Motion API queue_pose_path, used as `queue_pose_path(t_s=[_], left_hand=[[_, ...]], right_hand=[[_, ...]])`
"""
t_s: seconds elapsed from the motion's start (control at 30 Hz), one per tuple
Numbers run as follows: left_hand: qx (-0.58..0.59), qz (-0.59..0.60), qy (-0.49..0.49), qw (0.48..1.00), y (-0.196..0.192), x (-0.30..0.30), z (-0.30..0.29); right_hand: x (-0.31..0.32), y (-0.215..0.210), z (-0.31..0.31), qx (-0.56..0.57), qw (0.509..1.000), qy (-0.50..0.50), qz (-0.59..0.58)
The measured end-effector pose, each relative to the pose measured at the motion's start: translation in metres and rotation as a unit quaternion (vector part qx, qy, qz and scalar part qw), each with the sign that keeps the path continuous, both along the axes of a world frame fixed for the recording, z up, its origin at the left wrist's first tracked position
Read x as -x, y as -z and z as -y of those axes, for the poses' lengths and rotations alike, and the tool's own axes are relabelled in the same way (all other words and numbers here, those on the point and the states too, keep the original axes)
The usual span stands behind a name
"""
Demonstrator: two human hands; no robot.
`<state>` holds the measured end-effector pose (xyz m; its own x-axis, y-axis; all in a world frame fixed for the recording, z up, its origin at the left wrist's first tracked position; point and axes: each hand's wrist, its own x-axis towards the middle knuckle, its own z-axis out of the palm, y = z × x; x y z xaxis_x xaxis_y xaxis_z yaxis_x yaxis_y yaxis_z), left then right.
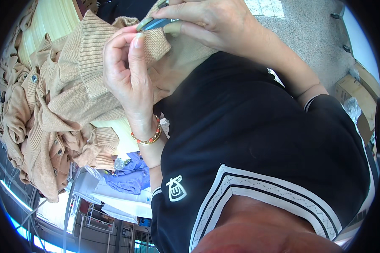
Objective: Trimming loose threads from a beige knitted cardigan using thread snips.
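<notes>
- Knit (156, 46), tan, sits pinched between both hands at the top of the view, its ribbed edge running down and left toward the pile (42, 126) of like pieces.
- Left hand (126, 71): thumb and forefinger pressed together on the fabric's edge, just below the snips (156, 23).
- Right hand (207, 21): grip closed round the snips, blades lying level, tips pointing left, touching the knit above the left fingers.

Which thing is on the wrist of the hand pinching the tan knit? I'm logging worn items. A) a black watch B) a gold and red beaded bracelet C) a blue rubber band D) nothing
B: a gold and red beaded bracelet circles the wrist of the left hand, which pinches the tan knit garment.
</notes>
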<state>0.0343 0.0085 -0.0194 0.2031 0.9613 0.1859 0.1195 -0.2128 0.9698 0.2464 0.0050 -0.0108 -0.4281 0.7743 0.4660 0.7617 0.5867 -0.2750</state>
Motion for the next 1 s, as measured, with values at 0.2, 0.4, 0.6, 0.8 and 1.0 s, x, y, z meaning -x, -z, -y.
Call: queue_pose_path(t_s=[0.2,0.4,0.6,0.8,1.0], left_hand=[[0.040,0.042,0.019,0.998,-0.002,0.006,-0.001],[0.092,0.101,0.034,0.990,-0.011,0.016,-0.007],[0.119,0.169,0.051,0.977,-0.022,0.010,-0.009],[0.021,-0.173,0.056,0.983,-0.037,0.025,-0.008],[-0.127,-0.242,0.081,0.959,-0.033,0.025,-0.016]], right_hand=[[-0.001,0.002,0.000,0.099,0.974,-0.024,-0.201],[0.002,0.009,-0.010,0.113,0.949,-0.065,-0.287],[0.007,0.010,-0.016,0.205,0.920,-0.058,-0.330],[-0.010,0.007,-0.024,0.394,0.794,-0.073,-0.458],[-0.026,-0.003,-0.027,0.401,0.713,-0.074,-0.570]])
